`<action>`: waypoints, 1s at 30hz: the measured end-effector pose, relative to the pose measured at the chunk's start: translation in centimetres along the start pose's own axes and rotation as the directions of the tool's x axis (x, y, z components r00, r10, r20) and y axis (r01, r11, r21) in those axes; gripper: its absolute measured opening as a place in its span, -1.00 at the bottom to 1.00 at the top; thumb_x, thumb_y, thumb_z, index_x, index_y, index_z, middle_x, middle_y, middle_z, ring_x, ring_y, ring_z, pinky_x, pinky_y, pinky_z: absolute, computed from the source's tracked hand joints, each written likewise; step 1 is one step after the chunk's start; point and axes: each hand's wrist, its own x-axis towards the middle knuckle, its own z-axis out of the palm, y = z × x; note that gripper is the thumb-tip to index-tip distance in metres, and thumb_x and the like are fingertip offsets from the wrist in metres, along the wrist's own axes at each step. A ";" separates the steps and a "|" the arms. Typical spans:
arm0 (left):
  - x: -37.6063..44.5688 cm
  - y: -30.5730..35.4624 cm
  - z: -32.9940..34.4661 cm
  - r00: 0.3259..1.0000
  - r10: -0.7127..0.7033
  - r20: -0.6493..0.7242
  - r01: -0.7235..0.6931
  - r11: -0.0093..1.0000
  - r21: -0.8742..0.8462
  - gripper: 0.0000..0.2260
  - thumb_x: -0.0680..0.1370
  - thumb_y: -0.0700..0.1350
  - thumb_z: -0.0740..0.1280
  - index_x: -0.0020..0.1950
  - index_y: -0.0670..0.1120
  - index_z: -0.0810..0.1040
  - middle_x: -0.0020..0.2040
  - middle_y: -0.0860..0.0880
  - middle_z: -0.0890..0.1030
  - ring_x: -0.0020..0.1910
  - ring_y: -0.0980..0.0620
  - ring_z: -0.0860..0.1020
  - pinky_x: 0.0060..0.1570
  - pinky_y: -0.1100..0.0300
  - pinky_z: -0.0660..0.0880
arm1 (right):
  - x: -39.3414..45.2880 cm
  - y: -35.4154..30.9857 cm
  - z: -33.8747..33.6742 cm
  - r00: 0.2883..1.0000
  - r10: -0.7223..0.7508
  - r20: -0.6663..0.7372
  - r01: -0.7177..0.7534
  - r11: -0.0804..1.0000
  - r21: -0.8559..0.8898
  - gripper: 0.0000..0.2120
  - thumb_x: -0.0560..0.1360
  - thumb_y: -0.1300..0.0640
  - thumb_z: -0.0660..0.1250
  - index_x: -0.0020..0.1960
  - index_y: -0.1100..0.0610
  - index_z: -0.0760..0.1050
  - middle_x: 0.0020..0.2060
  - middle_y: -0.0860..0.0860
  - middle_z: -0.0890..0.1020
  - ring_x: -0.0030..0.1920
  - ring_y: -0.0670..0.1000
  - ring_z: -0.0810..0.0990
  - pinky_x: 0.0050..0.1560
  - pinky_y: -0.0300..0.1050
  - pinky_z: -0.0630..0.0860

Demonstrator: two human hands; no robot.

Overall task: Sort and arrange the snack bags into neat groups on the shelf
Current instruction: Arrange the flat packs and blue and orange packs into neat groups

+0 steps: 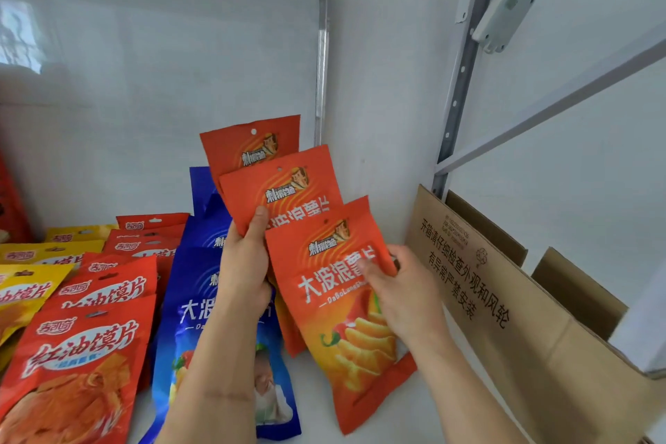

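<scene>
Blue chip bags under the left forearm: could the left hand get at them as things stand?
Probably not yet. The left hand grips two orange chip bags, so its fingers are occupied. The blue chip bags lie right beneath that forearm, uncovered, so once the orange bags are set down, yes.

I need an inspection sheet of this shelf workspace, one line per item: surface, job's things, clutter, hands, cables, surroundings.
Surface: white shelf, bare patch at front.
Job's things: three orange chip bags, the front orange bag lowest, two orange bags behind fanned upward; blue chip bags overlapping in a row; red snack bags and yellow snack bags on the left.
Clutter: open cardboard box with printed Chinese text, on the right.
Hands: left hand grips the two rear orange bags; right hand pinches the front bag's right edge.
Cables: nothing seen.
Surroundings: white back panel, grey slotted upright.
</scene>
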 end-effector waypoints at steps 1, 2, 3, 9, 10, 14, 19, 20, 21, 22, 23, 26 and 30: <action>-0.1 0.1 0.0 0.999 -0.027 0.017 0.027 1.000 -0.003 -0.83 0.61 0.05 0.36 0.18 0.08 0.56 -0.04 -0.01 0.75 -0.07 -0.10 0.73 0.01 -0.15 0.64 | 0.0 0.0 0.5 1.000 0.007 -0.001 -0.007 1.000 0.001 -0.78 0.47 -0.12 0.43 0.06 -0.09 0.51 -0.15 -0.22 0.64 -0.12 -0.26 0.60 -0.17 -0.35 0.45; -0.3 0.1 0.1 0.998 -0.045 0.032 0.045 0.999 -0.001 -0.80 0.61 0.07 0.35 0.20 0.07 0.56 -0.05 -0.02 0.75 -0.08 -0.10 0.73 -0.01 -0.15 0.64 | 0.1 0.0 0.8 1.000 0.016 -0.007 -0.016 1.000 0.001 -0.75 0.47 -0.13 0.43 0.07 -0.08 0.52 -0.14 -0.20 0.65 -0.10 -0.21 0.62 -0.13 -0.28 0.49; -0.4 0.2 0.1 0.997 -0.057 0.042 0.057 0.998 0.007 -0.77 0.61 0.09 0.34 0.24 0.06 0.55 -0.05 -0.02 0.75 -0.08 -0.10 0.73 -0.02 -0.13 0.65 | 0.2 0.1 1.1 1.000 0.027 -0.012 -0.027 1.000 -0.002 -0.74 0.46 -0.14 0.44 0.07 -0.07 0.52 -0.13 -0.19 0.66 -0.08 -0.18 0.63 -0.08 -0.21 0.51; -0.9 0.4 0.3 0.994 -0.104 0.044 0.100 0.992 0.070 -0.65 0.59 0.20 0.30 0.28 0.03 0.53 0.00 -0.06 0.75 -0.07 -0.10 0.74 -0.08 -0.08 0.66 | 0.4 0.8 2.6 0.996 0.092 -0.015 -0.092 0.996 0.003 -0.72 0.44 -0.16 0.44 0.06 -0.05 0.53 -0.13 -0.16 0.67 -0.09 -0.12 0.64 0.03 -0.02 0.58; -0.9 0.4 0.3 0.993 -0.106 0.054 0.102 0.991 0.085 -0.61 0.57 0.23 0.31 0.28 0.03 0.52 0.02 -0.06 0.75 -0.06 -0.09 0.74 -0.07 -0.08 0.66 | 0.4 0.9 2.8 0.995 0.102 -0.017 -0.102 0.995 0.001 -0.72 0.44 -0.15 0.44 0.06 -0.04 0.53 -0.14 -0.16 0.67 -0.09 -0.11 0.65 0.02 -0.01 0.58; -1.2 0.3 0.2 0.986 -0.095 0.137 0.075 0.987 0.145 -0.34 0.36 0.34 0.40 0.36 0.03 0.45 0.11 -0.05 0.72 -0.01 -0.06 0.73 -0.09 -0.03 0.66 | 0.5 1.0 3.1 0.990 0.139 -0.027 -0.139 0.990 -0.017 -0.71 0.43 -0.15 0.44 0.04 -0.02 0.54 -0.14 -0.13 0.67 -0.09 -0.06 0.65 0.02 -0.01 0.58; -1.1 0.3 -0.2 0.958 -0.078 0.277 0.038 0.989 0.146 -0.07 0.05 0.24 0.69 0.33 0.06 0.42 0.13 -0.01 0.71 0.06 -0.07 0.71 -0.13 0.04 0.67 | 0.9 0.7 2.9 0.987 0.160 -0.021 -0.161 0.987 -0.025 -0.72 0.44 -0.14 0.44 0.04 0.00 0.55 -0.12 -0.12 0.67 -0.08 -0.05 0.64 -0.06 -0.12 0.53; -1.0 0.2 -0.3 0.955 -0.081 0.284 0.036 0.986 0.163 -0.13 0.12 0.12 0.71 0.34 0.05 0.42 0.13 -0.03 0.71 0.06 -0.09 0.71 -0.11 0.02 0.67 | 1.0 0.7 2.8 0.987 0.161 -0.017 -0.162 0.987 -0.022 -0.72 0.44 -0.14 0.44 0.04 0.00 0.55 -0.12 -0.12 0.67 -0.08 -0.06 0.63 -0.08 -0.13 0.51; -1.0 0.1 -0.3 0.955 -0.084 0.283 0.030 0.982 0.187 -0.22 0.22 -0.01 0.69 0.36 0.03 0.41 0.14 -0.05 0.70 0.07 -0.11 0.71 -0.08 -0.01 0.67 | 1.1 0.6 2.8 0.987 0.160 -0.016 -0.161 0.987 -0.017 -0.72 0.44 -0.13 0.44 0.05 0.00 0.55 -0.12 -0.12 0.66 -0.09 -0.06 0.63 -0.09 -0.15 0.50; -1.0 0.1 -0.3 0.958 -0.084 0.274 0.024 0.977 0.213 -0.32 0.32 -0.12 0.64 0.36 0.00 0.42 0.15 -0.08 0.70 0.06 -0.13 0.71 -0.06 -0.05 0.66 | 1.1 0.5 2.8 0.988 0.155 -0.011 -0.156 0.988 -0.015 -0.72 0.44 -0.13 0.44 0.04 0.00 0.55 -0.11 -0.12 0.67 -0.09 -0.07 0.63 -0.09 -0.15 0.50; -0.9 0.1 -0.3 0.962 -0.083 0.260 0.020 0.971 0.236 -0.42 0.39 -0.18 0.59 0.35 -0.04 0.45 0.14 -0.11 0.70 0.04 -0.15 0.71 -0.04 -0.08 0.65 | 1.1 0.4 2.8 0.989 0.147 0.001 -0.147 0.989 -0.012 -0.72 0.44 -0.13 0.45 0.04 0.00 0.55 -0.11 -0.13 0.67 -0.09 -0.08 0.63 -0.08 -0.16 0.51; -0.7 0.3 -0.7 0.969 -0.084 0.232 0.026 0.970 0.243 -0.70 0.53 -0.22 0.43 0.25 -0.08 0.53 0.07 -0.14 0.72 -0.01 -0.17 0.72 -0.03 -0.11 0.64 | 1.2 0.2 2.7 0.988 0.144 0.054 -0.148 0.987 0.068 -0.73 0.43 -0.17 0.45 -0.02 -0.02 0.55 -0.15 -0.14 0.67 -0.13 -0.12 0.65 -0.09 -0.17 0.55; -0.3 0.8 -1.6 0.985 -0.088 0.149 0.057 0.978 0.201 -0.78 0.56 -0.23 0.41 0.19 -0.07 0.57 0.00 -0.12 0.74 -0.09 -0.15 0.73 -0.13 -0.06 0.64 | 3.0 1.2 2.0 0.972 0.233 -0.028 -0.229 0.967 0.112 -0.59 0.52 -0.29 0.25 -0.11 0.07 0.55 -0.22 -0.05 0.66 -0.16 -0.02 0.64 -0.10 -0.05 0.55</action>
